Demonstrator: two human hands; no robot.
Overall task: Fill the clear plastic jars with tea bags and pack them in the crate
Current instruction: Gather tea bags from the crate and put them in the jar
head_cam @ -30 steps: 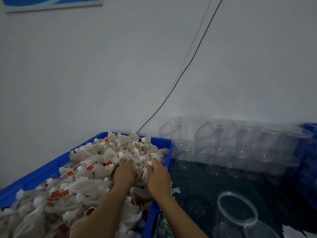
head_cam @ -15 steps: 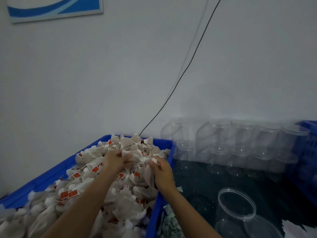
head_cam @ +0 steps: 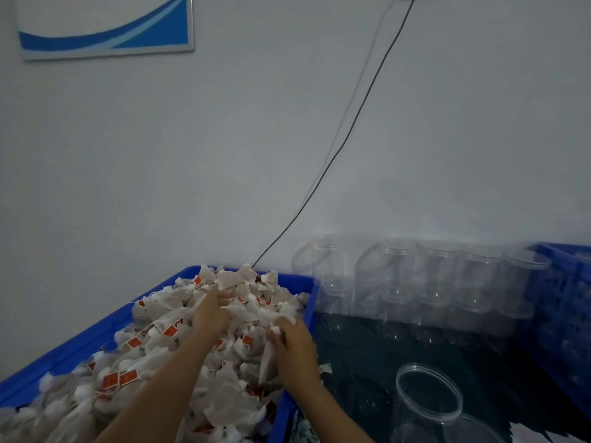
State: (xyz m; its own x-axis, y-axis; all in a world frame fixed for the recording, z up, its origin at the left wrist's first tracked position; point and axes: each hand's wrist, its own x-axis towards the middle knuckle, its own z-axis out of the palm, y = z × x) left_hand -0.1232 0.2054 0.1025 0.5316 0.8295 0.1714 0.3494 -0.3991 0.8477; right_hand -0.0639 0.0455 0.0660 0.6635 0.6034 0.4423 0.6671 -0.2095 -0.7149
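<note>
**Gathering tea bags from the blue bin**

I am seeing my right hand (head_cam: 295, 353) with fingers (head_cam: 277, 334) curling round a clump of tea bags (head_cam: 230, 372) near the bin's right wall, and my left hand (head_cam: 209, 318) digging into the heap farther in, fingers bending among the bags; whether it is actually gripping any, I cannot tell. The bags are heaping high in the blue bin (head_cam: 80, 346) on the left. They are looking light, soft and crushable, with strings likely tangling, so I am judging a loose scoop by the pouches best. Red tags are showing, but no writing is reading clearly. An open clear jar (head_cam: 428, 399) is waiting near right on the dark counter (head_cam: 358, 366); more empty jars (head_cam: 425, 282) are standing along the far wall, beside a blue crate (head_cam: 563, 314).
</note>
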